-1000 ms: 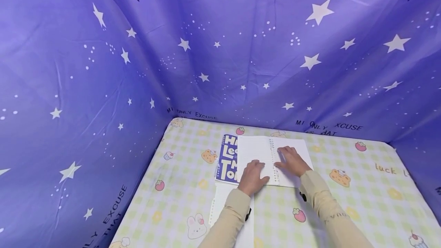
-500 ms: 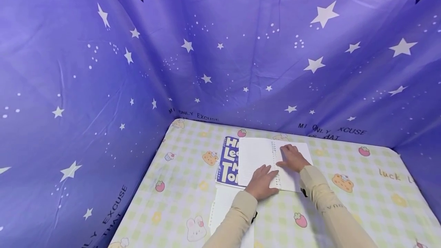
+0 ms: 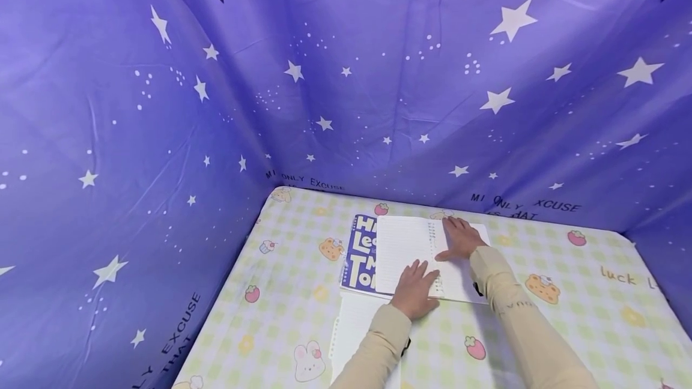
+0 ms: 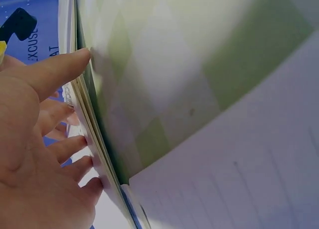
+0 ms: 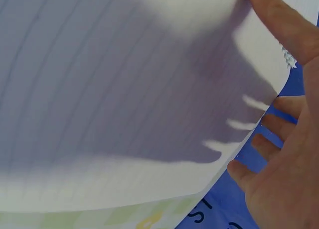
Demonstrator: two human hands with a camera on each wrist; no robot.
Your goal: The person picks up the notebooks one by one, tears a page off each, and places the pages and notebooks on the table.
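An open ring-bound notebook [image 3: 402,251] with white lined pages lies on the table, its rings down the middle. My left hand [image 3: 415,294] is spread over the near end of the rings; in the left wrist view its thumb [image 4: 60,72] reaches the notebook's near edge. Spread flat on the right page [image 3: 459,284], my right hand [image 3: 461,240] has its fingertips close to the far edge and its thumb by the rings. In the right wrist view its shadow falls across the lined page [image 5: 99,89]. Neither hand grips anything.
A purple cover [image 3: 359,257] with big white letters shows under the notebook's left side. Closer to me, a loose white sheet [image 3: 354,323] with a punched edge lies partly beneath my left sleeve. The checked tablecloth [image 3: 292,305] meets purple starry curtains [image 3: 367,95] behind and at left.
My left hand has slid right from the left page onto the rings. My right hand has shifted toward the notebook's far edge and its fingers have straightened.
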